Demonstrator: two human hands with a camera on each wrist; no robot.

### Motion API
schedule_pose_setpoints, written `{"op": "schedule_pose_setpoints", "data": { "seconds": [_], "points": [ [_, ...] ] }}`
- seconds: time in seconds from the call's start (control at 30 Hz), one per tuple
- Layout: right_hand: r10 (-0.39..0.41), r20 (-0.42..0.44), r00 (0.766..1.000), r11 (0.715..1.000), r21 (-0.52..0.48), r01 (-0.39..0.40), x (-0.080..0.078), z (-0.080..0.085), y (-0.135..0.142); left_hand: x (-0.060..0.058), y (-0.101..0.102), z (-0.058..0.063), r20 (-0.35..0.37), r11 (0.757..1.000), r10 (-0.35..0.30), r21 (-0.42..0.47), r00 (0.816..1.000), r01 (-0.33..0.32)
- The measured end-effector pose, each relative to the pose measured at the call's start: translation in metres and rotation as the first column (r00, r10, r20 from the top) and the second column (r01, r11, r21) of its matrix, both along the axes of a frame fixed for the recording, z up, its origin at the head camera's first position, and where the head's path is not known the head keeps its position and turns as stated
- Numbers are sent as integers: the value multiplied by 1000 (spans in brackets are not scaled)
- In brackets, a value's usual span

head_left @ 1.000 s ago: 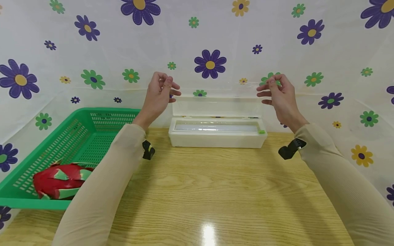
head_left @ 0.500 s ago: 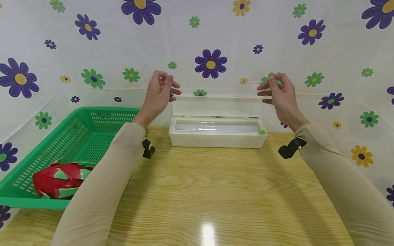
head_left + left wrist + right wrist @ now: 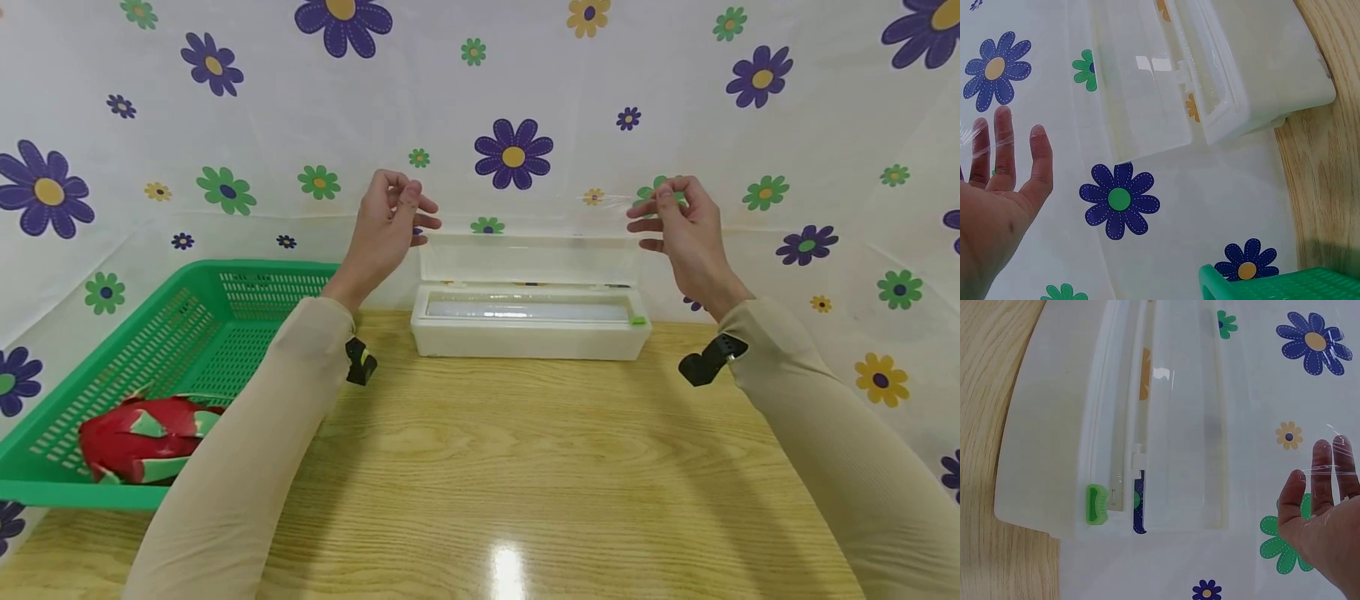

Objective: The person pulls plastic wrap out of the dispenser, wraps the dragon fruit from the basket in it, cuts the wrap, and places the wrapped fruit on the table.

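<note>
Between my raised hands stretches clear plastic wrap, visible mainly as shiny creases. My left hand pinches one side of it between thumb and index finger, the other fingers loosely spread. Opposite, my right hand pinches the other side the same way; in the right wrist view, creased film crosses the fingers. Below and behind the hands, a white wrap dispenser box sits on the table, its translucent lid raised. A roll lies inside. At the box's right end is a green slide cutter.
A green plastic basket stands on the left, partly behind my left forearm, with a red dragon fruit in it. The wood-grain table meets a white flower-print sheet behind the box.
</note>
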State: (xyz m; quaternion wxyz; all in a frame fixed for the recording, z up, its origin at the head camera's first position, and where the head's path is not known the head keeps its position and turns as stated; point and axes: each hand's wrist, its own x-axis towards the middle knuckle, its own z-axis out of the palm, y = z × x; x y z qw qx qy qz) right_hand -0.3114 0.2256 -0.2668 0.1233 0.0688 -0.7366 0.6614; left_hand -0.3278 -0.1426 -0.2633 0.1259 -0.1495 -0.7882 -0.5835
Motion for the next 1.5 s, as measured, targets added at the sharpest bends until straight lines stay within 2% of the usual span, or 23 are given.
{"op": "schedule_pose_setpoints", "data": {
  "seconds": [0.4,0.73,1.5],
  "points": [
    [-6,-1,1000,1000,1,6,1,1,0,0,-1,1,-27,1000,1,2,1000,-1],
    [9,-22,1000,999,-35,-10,1,4,-1,1,-1,3,-9,999,-11,40,1000,11],
    [22,-33,999,996,-91,-25,2,7,-3,2,-3,4,-8,999,-6,41,1000,6]
  ]
}}
